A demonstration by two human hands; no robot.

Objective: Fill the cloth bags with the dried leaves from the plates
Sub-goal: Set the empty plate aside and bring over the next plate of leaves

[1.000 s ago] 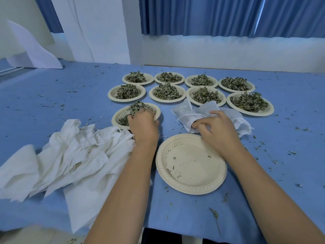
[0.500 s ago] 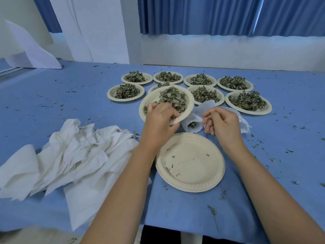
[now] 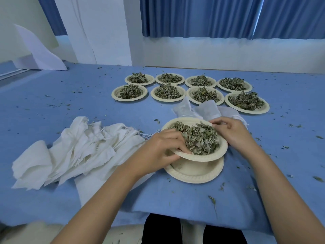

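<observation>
Holding one leaf plate, one empty plate beneath, eight plates beyond

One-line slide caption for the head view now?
Left hand grips a paper plate of dried leaves over an empty plate, right hand at its rim; eight full plates behind, cloth bags left.

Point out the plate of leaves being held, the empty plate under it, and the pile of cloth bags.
held plate of leaves [image 3: 208,157]: head view, its near rim.
empty plate [image 3: 197,173]: head view, its bare near rim.
pile of cloth bags [image 3: 79,148]: head view, middle of the heap.
</observation>
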